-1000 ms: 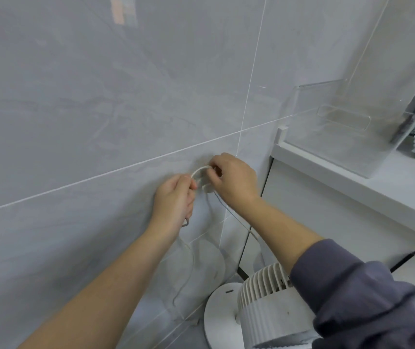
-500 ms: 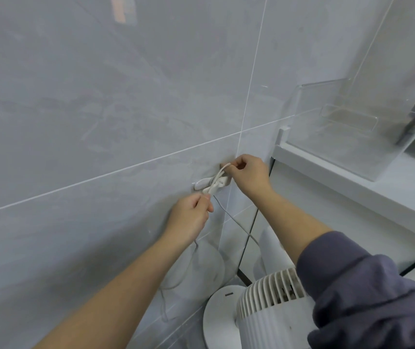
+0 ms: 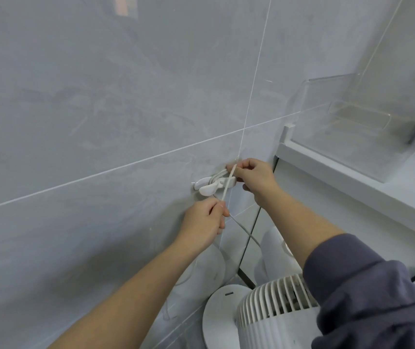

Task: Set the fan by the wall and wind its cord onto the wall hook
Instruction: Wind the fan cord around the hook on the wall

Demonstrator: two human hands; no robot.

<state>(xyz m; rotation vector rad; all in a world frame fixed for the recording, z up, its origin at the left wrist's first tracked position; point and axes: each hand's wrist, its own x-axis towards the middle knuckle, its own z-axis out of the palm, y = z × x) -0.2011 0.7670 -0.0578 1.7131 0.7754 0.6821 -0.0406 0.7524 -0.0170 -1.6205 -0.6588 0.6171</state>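
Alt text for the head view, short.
The right hand and left hand pinch a white cord stretched across a white hook on the grey tiled wall, right above it, left below. The white fan stands underneath, beside a white counter.

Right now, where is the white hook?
The hook is on the grey wall, mid-frame in the head view, left of the right hand and above the left hand.

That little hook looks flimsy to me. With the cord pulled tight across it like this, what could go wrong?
1. The cord runs taut between the left hand and the right hand, across the hook; a hard pull might lever it off the wall.
2. If either grip slips, the wraps already on the hook could spring loose.
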